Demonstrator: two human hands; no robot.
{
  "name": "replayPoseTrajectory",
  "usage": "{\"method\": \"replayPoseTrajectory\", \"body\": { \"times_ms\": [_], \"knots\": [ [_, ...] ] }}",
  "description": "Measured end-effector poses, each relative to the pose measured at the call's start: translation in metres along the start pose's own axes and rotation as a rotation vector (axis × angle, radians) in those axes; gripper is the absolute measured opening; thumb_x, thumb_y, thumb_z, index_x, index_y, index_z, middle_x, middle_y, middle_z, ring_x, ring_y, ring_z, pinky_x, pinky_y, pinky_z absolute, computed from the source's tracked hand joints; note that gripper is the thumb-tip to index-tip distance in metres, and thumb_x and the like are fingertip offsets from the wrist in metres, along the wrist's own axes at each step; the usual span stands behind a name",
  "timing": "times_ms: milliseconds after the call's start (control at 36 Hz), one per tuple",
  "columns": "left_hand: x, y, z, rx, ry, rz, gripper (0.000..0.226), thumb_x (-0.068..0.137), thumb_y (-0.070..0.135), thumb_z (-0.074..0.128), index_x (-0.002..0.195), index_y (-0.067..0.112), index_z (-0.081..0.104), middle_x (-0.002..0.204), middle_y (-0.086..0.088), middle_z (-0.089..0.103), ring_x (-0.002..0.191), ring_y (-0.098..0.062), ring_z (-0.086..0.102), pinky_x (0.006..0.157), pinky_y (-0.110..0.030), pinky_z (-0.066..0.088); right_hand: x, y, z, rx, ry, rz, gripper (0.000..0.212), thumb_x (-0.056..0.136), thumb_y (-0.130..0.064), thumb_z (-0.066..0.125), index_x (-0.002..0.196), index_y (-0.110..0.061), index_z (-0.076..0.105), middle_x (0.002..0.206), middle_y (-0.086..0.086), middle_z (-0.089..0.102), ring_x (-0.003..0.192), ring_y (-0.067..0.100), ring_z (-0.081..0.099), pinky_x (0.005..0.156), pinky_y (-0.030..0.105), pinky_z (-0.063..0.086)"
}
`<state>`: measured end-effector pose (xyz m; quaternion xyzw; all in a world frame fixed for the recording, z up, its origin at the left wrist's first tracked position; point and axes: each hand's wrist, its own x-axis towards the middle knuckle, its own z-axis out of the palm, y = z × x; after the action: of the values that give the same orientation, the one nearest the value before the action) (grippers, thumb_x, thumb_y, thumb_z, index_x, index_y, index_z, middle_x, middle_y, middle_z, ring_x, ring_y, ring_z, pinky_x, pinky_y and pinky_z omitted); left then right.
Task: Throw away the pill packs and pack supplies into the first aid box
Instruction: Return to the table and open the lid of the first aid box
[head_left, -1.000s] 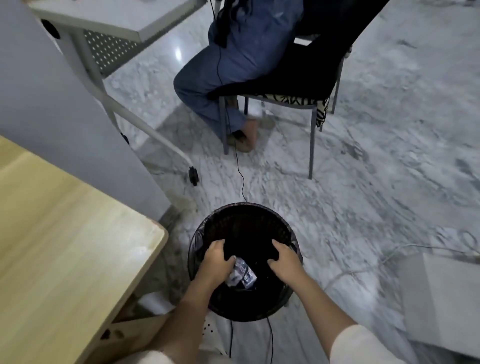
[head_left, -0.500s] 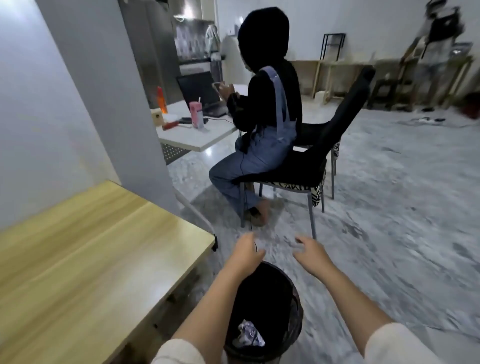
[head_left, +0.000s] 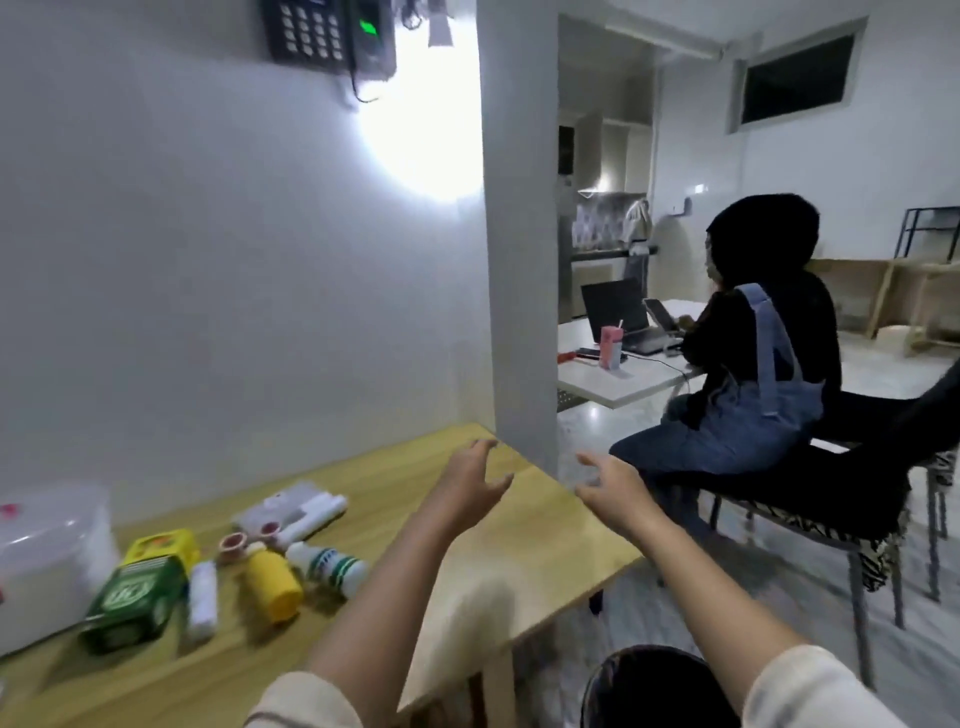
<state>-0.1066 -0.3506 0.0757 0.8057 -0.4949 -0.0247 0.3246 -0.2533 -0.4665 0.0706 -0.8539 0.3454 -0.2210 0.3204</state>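
My left hand hangs over the far corner of the wooden table, fingers spread, holding nothing. Just past the table's right edge my right hand is also open and empty. The supplies lie on the table's left part: a green box, a white tube, a yellow bottle, a white bottle with a green label, two small round tins and a white roll. The translucent first aid box stands at the left edge. The black bin sits on the floor under my right arm.
A grey partition wall ends at the table's far corner. To the right a person sits on a black chair at a white desk with a laptop. Marble floor lies beyond the chair.
My left hand let a crumpled pill pack go into the bin. Both hands rose out of it empty and the view swung up and left onto the table.
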Motion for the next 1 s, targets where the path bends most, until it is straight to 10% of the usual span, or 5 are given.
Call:
{"method": "replayPoseTrajectory", "body": {
  "times_ms": [528,1000],
  "knots": [
    [-0.203,-0.268,-0.248,0.339,0.457,-0.510,0.064,0.086,0.026,0.060,0.141,0.008,0.033,0.153,-0.007,0.027,0.143,-0.021,0.018,0.115,-0.029,0.014,0.001,-0.263,0.256,0.094,-0.392,-0.705,0.047,0.089,-0.013,0.055,0.135,-0.015,0.046,0.140,0.005,0.048,0.117,0.025,0.055,0.097,0.029,0.041],
    [-0.260,-0.366,-0.275,0.262,0.527,-0.633,0.098,0.073,0.038,0.075,0.148,0.029,0.013,0.159,0.003,0.003,0.147,-0.019,-0.001,0.118,-0.041,0.015,-0.016,-0.342,0.396,-0.295,-0.226,-1.264,0.076,0.085,-0.041,0.057,0.147,-0.025,0.016,0.157,0.001,0.021,0.147,0.019,0.012,0.118,0.039,-0.003]
  ]
}}
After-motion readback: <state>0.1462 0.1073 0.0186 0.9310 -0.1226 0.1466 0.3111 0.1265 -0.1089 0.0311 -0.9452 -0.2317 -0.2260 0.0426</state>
